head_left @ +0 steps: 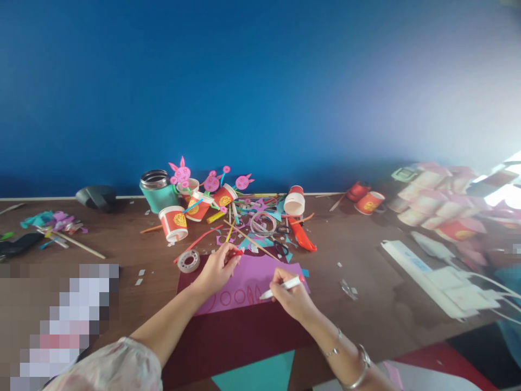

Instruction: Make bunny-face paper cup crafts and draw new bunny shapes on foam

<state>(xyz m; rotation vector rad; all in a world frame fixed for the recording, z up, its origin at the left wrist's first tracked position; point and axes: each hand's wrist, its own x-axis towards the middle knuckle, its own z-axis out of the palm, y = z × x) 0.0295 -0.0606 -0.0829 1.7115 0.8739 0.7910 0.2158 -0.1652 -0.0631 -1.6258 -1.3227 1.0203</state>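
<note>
My right hand (293, 297) grips a white marker (292, 283) with a red end, its tip down on a sheet of purple paper (256, 270). Red outlines of circles and pointed, ear-like shapes run along the paper's lower part. Resting over the paper's upper left, my left hand (220, 269) pinches a small red marker cap (238, 253) between its fingertips. Beneath the purple sheet lies a dark red sheet (228, 336). A roll of clear tape (189, 261) sits just left of my left hand.
Behind the paper are red paper cups (173, 222) with pink animal faces (180, 174), a teal flask (157, 191), scraps and a red balloon-like piece (302, 237). A white power strip (423, 279) and blurred stacked cups (435, 195) stand right. Teal paper (260, 372) lies in front.
</note>
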